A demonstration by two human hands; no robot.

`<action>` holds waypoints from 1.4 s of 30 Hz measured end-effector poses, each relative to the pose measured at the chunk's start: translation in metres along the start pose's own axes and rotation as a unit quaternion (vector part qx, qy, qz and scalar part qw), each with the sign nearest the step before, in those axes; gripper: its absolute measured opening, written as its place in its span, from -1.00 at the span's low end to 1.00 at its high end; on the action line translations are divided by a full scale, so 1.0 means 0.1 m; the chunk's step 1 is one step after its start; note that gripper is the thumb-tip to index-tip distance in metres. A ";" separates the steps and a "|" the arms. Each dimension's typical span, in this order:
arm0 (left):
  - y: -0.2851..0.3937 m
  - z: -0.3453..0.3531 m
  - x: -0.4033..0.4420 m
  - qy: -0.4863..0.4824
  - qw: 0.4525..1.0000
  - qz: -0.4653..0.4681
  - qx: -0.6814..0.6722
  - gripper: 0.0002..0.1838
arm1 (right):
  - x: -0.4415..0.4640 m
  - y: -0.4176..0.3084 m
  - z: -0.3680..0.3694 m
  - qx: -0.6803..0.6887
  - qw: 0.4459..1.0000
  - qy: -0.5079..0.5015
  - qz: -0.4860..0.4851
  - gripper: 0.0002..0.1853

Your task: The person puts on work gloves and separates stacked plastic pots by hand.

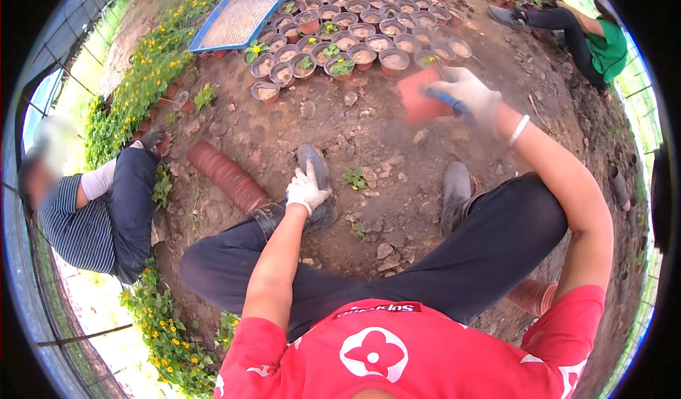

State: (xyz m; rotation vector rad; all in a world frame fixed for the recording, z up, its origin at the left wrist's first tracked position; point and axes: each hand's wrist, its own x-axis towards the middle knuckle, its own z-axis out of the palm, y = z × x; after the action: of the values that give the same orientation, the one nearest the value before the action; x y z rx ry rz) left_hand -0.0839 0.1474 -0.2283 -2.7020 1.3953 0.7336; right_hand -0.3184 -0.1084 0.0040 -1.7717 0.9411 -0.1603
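Gripping a reddish-orange pot (420, 95), the gloved right hand (472, 95) was raised near the front edge of the potted rows, its grip closed on the pot's near side; motion blur hid the pot's inside and which way its mouth pointed, and its long axis could not be told. The gloved left hand (307, 190) had its fingers spread and partly extended over the left boot (323, 212), with nothing visible in its grip. Ahead, close-set dark-rimmed pots (394, 60) held pale brown soil, and a few also held green seedlings (341, 66), some with yellow blooms. A blue-framed mesh tray (240, 19) lay slanted at the left side of these rows. A long stack of reddish pots (228, 177) lay on its side, running from upper left down toward the left boot, and a second stack (532, 297) showed beside the right thigh. Bare brown soil (383, 143) with scattered stones and small plants made up the ground. Yellow-flowered greenery (159, 80) ran along the left, where a person in a striped top (78, 222) sat; another in green (608, 50) sat at upper right, within a netted enclosure (42, 65).
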 end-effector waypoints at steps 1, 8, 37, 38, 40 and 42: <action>-0.01 -0.01 0.00 0.000 1.000 -0.002 -0.001 0.16 | 0.01 -0.01 0.02 0.045 0.999 0.029 0.001 -0.67; 0.18 0.21 -0.14 0.163 0.969 0.154 0.108 -0.06 | 0.06 -0.05 0.00 0.069 0.997 0.026 0.002 -0.61; 1.29 0.91 -0.72 -0.252 0.892 0.373 -0.044 -0.48 | -0.07 -0.09 -0.14 0.180 0.983 -0.009 0.048 -0.68; 1.28 0.92 -0.71 -0.238 0.898 0.367 -0.051 -0.46 | -0.05 -0.07 -0.16 0.175 0.984 -0.009 0.043 -0.68; 1.22 0.84 -0.65 -0.188 0.920 0.337 -0.064 -0.43 | 0.04 0.12 -0.19 0.214 0.976 -0.021 0.024 -0.66; 1.12 0.70 -0.61 -0.140 0.940 0.302 -0.076 -0.40 | 0.06 0.23 -0.21 0.237 0.971 -0.031 0.006 -0.67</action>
State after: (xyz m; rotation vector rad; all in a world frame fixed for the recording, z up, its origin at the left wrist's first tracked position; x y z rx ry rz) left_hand -0.2291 0.1420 -0.2435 -2.1170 2.1730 1.2410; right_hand -0.3367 -0.1306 -0.0084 -1.3222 0.7896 -0.2946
